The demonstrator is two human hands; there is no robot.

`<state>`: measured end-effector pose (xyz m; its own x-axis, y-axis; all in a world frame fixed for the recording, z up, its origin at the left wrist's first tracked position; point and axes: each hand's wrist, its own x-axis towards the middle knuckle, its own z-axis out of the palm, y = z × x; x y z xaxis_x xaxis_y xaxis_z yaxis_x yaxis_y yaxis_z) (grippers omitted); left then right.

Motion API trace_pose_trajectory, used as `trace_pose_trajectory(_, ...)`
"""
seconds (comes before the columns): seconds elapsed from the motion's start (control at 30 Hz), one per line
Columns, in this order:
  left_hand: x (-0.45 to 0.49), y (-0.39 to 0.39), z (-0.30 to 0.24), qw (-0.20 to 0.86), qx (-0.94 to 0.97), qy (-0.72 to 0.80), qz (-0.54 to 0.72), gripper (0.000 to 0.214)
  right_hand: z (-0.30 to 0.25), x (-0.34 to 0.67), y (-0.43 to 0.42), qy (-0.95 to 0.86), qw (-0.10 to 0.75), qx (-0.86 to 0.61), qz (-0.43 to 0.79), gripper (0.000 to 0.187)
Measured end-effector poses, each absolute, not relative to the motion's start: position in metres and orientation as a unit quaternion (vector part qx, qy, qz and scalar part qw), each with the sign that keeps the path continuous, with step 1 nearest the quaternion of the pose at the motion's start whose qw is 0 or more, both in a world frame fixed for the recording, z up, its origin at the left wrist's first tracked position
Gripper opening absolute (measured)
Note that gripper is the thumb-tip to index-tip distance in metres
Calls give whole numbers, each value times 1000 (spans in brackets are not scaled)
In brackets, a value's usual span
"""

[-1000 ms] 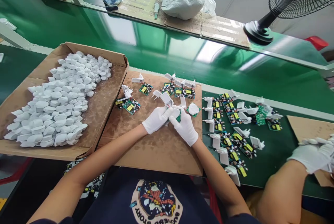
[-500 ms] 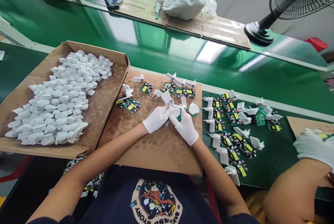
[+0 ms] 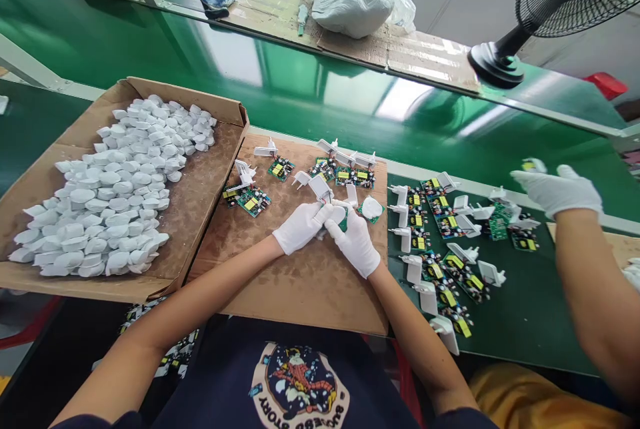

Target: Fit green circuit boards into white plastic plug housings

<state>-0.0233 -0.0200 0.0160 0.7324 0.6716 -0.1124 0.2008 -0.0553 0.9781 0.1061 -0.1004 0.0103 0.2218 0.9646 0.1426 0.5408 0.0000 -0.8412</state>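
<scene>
In white gloves, both my hands meet over the cardboard sheet. My right hand (image 3: 355, 240) is closed around a small green circuit board (image 3: 343, 218) with a white rounded pad (image 3: 336, 214) on its face. My left hand (image 3: 301, 227) pinches at the left side of that same board, its fingertips partly hidden against the right thumb. Just above the fingers sits a white plug housing (image 3: 320, 187), apparently wired to the board. Beside my right hand lies another board with a white pad (image 3: 371, 208) on top.
At left, a cardboard tray (image 3: 200, 179) holds a heap of white pads (image 3: 117, 195). More boards with plug housings lie on the cardboard sheet (image 3: 280, 289) and the green table (image 3: 520, 309) at right. A co-worker's gloved hand (image 3: 565, 190) reaches in there. A fan (image 3: 497, 62) stands behind.
The co-worker's gloved hand has moved up and left over the table, holding a small yellow-and-white item. My own hands stay almost still on the board.
</scene>
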Motion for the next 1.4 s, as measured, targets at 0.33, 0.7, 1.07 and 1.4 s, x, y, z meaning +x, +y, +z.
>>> trace_pose_trajectory(0.33, -22, -20, 16, 628, 689, 305, 196, 53, 8, 106, -100, -574, 421, -659, 242, 37)
trace_pose_trajectory(0.7, -23, -17, 13, 682, 657, 272, 168, 57, 11, 104, -105, -555, 436, -660, 258, 32)
trace_pose_trajectory(1.07, -22, -19, 12, 648, 672, 307, 184, 48, 5, 102, -98, -480, 479, -645, 351, 33)
trace_pose_trajectory(1.4, -24, -20, 12, 687, 642, 280, 191, 52, 16, 113, -101, -551, 409, -603, 407, 45)
